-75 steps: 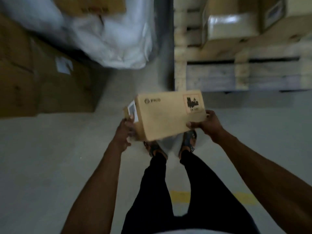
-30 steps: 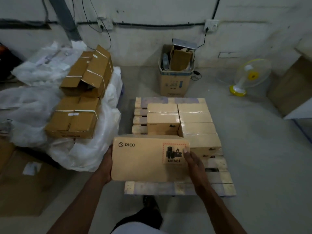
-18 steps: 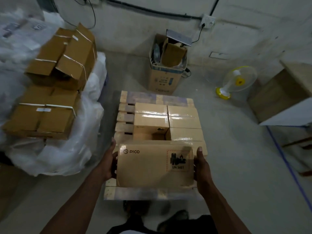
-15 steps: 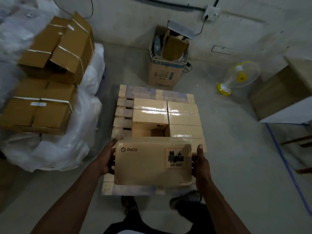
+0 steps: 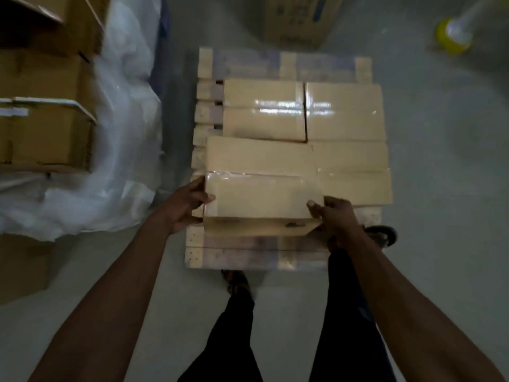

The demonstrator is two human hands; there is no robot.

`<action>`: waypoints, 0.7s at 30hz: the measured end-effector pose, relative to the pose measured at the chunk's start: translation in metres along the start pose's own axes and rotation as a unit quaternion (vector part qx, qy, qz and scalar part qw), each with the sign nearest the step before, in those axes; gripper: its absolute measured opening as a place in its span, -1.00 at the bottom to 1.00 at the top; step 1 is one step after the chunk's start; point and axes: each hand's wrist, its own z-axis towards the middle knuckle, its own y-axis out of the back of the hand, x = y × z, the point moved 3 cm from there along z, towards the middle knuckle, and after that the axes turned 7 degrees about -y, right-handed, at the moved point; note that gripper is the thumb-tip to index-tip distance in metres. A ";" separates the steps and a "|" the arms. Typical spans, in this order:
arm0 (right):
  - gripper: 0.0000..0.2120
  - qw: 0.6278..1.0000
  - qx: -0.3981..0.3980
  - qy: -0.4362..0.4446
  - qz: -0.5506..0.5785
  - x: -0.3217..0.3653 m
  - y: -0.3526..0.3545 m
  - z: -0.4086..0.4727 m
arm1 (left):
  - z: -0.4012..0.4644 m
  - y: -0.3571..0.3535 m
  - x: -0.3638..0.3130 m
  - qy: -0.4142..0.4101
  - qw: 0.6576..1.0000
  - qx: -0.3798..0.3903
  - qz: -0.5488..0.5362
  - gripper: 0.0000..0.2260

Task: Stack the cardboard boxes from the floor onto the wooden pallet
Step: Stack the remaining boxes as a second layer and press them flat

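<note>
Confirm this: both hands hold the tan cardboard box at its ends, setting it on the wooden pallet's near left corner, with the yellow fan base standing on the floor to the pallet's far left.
One error: the yellow fan base stands far right of the wooden pallet, as the head view shows. The left hand and right hand do hold the tan cardboard box there.

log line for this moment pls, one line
phase: placing | left hand: grips box end | right hand: grips other end | box: near-left on pallet, beside stacked boxes
</note>
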 end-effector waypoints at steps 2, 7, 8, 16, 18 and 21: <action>-0.64 0.998 -0.012 0.035 -0.056 -0.004 -0.008 0.031 | 0.038 -0.001 0.015 -0.006 0.999 -0.023 0.026 -0.49; -0.57 0.987 -0.021 0.089 -0.132 -0.016 -0.031 0.096 | 0.112 -0.010 0.055 -0.047 0.996 -0.072 0.018 -0.56; -0.54 0.987 -0.027 0.085 -0.133 -0.017 -0.032 0.106 | 0.122 -0.013 0.061 -0.057 0.995 -0.074 0.019 -0.52; -0.51 0.968 -0.060 0.085 -0.229 -0.016 -0.035 0.158 | 0.170 -0.013 0.088 -0.081 0.992 -0.096 0.017 -0.42; -0.50 0.966 -0.068 0.088 -0.235 -0.013 -0.038 0.164 | 0.176 -0.012 0.087 -0.083 0.992 -0.093 0.017 -0.41; -0.50 0.963 -0.062 0.096 -0.243 -0.008 -0.042 0.172 | 0.186 -0.013 0.087 -0.086 0.991 -0.097 0.020 -0.41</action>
